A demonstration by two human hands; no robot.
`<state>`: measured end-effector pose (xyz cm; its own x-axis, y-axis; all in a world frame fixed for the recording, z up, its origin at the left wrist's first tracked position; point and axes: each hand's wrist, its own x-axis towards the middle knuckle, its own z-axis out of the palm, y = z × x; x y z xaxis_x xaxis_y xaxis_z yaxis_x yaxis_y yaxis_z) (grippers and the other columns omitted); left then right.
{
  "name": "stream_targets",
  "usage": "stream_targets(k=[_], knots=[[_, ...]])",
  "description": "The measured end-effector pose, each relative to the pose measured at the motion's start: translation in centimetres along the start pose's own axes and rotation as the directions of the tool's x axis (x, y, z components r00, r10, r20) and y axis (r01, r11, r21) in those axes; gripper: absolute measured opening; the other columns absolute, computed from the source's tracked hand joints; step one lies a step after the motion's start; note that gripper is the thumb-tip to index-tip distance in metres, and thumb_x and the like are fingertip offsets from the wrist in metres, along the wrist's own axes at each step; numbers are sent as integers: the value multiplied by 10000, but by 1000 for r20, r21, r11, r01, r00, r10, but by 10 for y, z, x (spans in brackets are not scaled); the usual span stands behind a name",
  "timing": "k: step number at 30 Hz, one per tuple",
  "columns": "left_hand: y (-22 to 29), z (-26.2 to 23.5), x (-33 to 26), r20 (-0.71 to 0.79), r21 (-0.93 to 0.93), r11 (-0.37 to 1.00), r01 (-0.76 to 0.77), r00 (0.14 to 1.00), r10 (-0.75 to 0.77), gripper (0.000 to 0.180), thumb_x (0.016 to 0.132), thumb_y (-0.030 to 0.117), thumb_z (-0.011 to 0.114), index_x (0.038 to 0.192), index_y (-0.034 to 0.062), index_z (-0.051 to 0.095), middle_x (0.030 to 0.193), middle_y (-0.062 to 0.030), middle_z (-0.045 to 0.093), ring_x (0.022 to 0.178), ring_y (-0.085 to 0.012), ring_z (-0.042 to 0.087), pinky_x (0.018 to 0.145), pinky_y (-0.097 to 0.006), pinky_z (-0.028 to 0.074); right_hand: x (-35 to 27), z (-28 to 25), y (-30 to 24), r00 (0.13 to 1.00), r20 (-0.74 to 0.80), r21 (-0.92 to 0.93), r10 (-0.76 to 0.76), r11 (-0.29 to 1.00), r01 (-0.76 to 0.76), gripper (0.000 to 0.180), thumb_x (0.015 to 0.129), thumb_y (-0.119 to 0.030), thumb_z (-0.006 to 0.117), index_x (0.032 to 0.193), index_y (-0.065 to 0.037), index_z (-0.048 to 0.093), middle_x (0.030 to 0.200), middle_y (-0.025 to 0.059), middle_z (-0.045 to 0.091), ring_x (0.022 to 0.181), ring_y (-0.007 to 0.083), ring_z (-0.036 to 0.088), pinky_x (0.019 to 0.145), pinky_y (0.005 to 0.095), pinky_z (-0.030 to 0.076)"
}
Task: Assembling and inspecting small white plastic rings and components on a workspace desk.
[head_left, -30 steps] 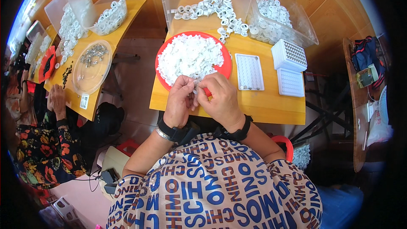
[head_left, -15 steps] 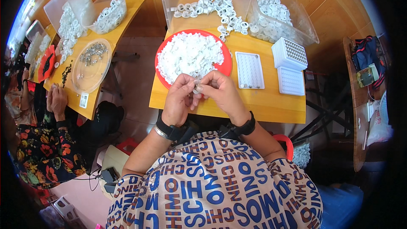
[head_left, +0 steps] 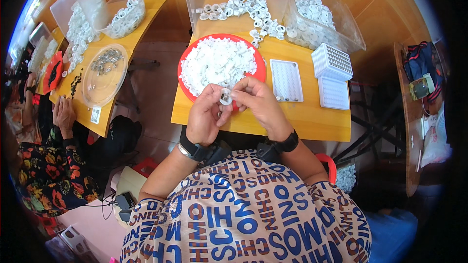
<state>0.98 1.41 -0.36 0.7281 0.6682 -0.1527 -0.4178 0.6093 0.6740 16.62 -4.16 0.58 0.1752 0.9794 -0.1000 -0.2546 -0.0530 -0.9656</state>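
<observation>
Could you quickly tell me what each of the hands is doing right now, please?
Left hand: closed on the small round white plastic ring.
Right hand: pinching the same ring.

Bare tabletop (head_left: 312, 119): open strip along the near edge, right of the hands. Obstacles: red plate (head_left: 185, 61) ahead, white tray (head_left: 286, 80) and stacked trays (head_left: 332, 75) further right.

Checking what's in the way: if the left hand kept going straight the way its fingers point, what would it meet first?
Likely the red plate heaped with small white parts. The left hand, pinching a small white ring with the right hand, points up and away over it; height is unclear.
</observation>
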Motion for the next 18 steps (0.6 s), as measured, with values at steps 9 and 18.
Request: stream_targets(k=[9, 18], knots=[[10, -13, 15, -120, -278, 958, -68, 992, 36, 259, 979, 280, 443, 1052, 49, 532, 841, -122, 636, 727, -192, 610, 597, -291, 492, -12, 14, 7, 925, -20, -455, -379, 827, 329, 87, 837, -35, 648, 920, -13, 632, 803, 49, 624, 724, 112, 615, 608, 250, 483], [10, -7, 17, -280, -276, 950, -147, 958, 67, 194, 953, 245, 483, 1069, 93, 514, 879, -78, 625, 750, -205, 618, 687, -332, 532, -13, 35, 2, 731, 173, -729, -660, 413, 546, 137, 785, -26, 659, 917, -66, 661, 816, 81, 614, 746, 241, 633, 629, 327, 514]])
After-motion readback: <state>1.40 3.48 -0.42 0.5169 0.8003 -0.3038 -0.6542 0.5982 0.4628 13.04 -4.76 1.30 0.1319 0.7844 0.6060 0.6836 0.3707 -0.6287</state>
